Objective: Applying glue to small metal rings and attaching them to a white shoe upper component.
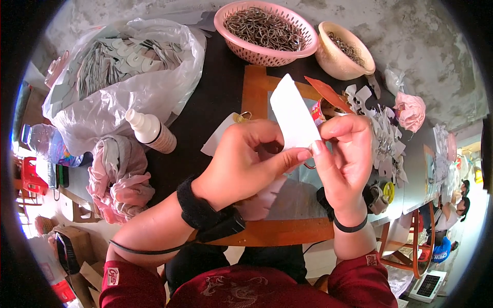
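Observation:
A white flat piece (295, 114) with a slanted top end stands upright between my hands, over the near part of the table. Its lower end is pinched in the fingers of my left hand (233, 161). The thumb and forefinger of my right hand (346, 159) close on its lower right edge. Just below the fingertips shows a bit of a metal ring (309, 166), mostly hidden. Another white piece (220, 136) with a ring lies behind my left hand. Close behind my right hand is a can (317, 113) with a reddish-brown flat tool (328, 95) across it.
At the back stand a pink basket (241, 46) and a cream bowl (324, 51), both holding metal rings. To the left are a plastic bag (169, 87) of grey-white pieces, a white bottle (151, 132) and crumpled cloth (120, 174). Several ringed white pieces (382, 138) lie right.

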The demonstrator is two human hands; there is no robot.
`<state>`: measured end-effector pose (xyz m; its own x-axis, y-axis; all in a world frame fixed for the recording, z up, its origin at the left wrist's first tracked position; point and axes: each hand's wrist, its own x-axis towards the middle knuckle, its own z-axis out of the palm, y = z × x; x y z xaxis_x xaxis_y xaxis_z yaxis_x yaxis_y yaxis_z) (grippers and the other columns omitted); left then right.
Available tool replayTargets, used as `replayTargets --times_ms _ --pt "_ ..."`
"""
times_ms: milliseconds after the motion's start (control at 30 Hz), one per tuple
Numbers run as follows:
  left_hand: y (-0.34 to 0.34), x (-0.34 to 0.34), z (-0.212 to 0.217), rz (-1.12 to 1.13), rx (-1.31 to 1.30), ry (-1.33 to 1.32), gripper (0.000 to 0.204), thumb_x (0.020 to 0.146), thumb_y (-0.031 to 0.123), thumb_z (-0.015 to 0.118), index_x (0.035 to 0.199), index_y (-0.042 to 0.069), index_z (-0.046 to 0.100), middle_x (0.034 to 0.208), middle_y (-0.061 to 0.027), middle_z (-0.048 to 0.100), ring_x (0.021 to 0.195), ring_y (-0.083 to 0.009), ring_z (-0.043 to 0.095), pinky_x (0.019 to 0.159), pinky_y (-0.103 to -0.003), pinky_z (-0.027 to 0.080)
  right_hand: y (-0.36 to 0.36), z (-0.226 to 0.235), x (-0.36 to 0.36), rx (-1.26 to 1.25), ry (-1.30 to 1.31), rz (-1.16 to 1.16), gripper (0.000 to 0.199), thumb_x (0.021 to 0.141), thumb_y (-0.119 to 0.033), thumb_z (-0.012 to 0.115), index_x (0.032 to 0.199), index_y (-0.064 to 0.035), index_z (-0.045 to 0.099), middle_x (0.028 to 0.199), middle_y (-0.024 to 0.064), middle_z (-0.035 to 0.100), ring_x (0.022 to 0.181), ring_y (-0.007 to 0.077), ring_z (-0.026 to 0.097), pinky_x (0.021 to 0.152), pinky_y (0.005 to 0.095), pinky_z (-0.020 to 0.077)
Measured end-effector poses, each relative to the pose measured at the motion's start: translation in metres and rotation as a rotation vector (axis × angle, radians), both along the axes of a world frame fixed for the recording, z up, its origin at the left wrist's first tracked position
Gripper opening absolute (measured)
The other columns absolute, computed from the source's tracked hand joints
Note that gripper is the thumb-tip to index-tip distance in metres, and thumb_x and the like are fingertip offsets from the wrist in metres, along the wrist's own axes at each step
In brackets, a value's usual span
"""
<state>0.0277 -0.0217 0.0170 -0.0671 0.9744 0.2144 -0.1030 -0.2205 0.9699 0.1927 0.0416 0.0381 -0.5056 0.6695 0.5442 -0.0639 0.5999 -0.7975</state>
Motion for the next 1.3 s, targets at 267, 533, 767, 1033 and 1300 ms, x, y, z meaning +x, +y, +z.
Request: replayTargets --times_ms 267,533,767,1033,1300 --pt "0.004 -0.011 0.021 -0.114 -0.346 -0.164 0.019 0.082 0.019 0.075 0.082 0.001 0.069 0.074 0.0002 0.066 0.064 -0.0022 0.055 0.054 -0.019 0.044 0.003 0.002 0.002 -0.172 0.03 0.079 0.027 0.085 0.008 0.057 0.106 0.0004 0.042 0.094 0.0065 0.05 0.084 0.0091 0.05 0.076 0.0219 0.0426" --pt "0.003 -0.015 0.004 -0.107 -0.37 -0.425 0.017 0.084 0.011 0.062 0.098 0.001 0.066 0.087 -0.0035 0.067 0.075 -0.0085 0.06 0.067 -0.022 0.046 0.006 0.005 0.002 -0.33 0.079 0.099 0.03 0.087 0.004 0.06 0.11 -0.0012 0.042 0.084 0.0035 0.054 0.068 0.0074 0.049 0.063 0.0212 0.0422" --pt "0.003 -0.014 0.006 -0.09 -0.248 -0.474 0.02 0.087 0.012 0.06 0.103 0.001 0.064 0.085 -0.0016 0.065 0.074 -0.0074 0.056 0.067 -0.021 0.045 -0.002 0.006 -0.007 -0.016 -0.043 -0.129 0.013 0.083 -0.006 0.071 0.086 -0.0014 0.059 0.075 0.0006 0.057 0.064 0.0054 0.05 0.059 0.0191 0.0409" --pt "0.001 -0.004 0.004 0.012 -0.071 -0.433 0.018 0.085 0.004 0.067 0.102 -0.002 0.064 0.091 -0.0041 0.067 0.078 -0.0053 0.058 0.07 -0.022 0.047 -0.003 0.008 -0.006 0.04 -0.149 -0.196 0.012 0.08 -0.006 0.074 0.079 -0.0015 0.062 0.067 -0.0005 0.059 0.056 0.0034 0.051 0.052 0.019 0.0393" --pt "0.001 0.0 0.003 0.113 -0.04 -0.179 0.015 0.084 0.008 0.071 0.094 -0.001 0.065 0.079 -0.0016 0.066 0.067 -0.0043 0.057 0.058 -0.02 0.046 -0.006 0.008 -0.006 0.02 -0.123 -0.187 0.009 0.083 -0.001 0.067 0.082 -0.0014 0.059 0.068 -0.0022 0.054 0.055 0.0023 0.044 0.05 0.0183 0.0351"
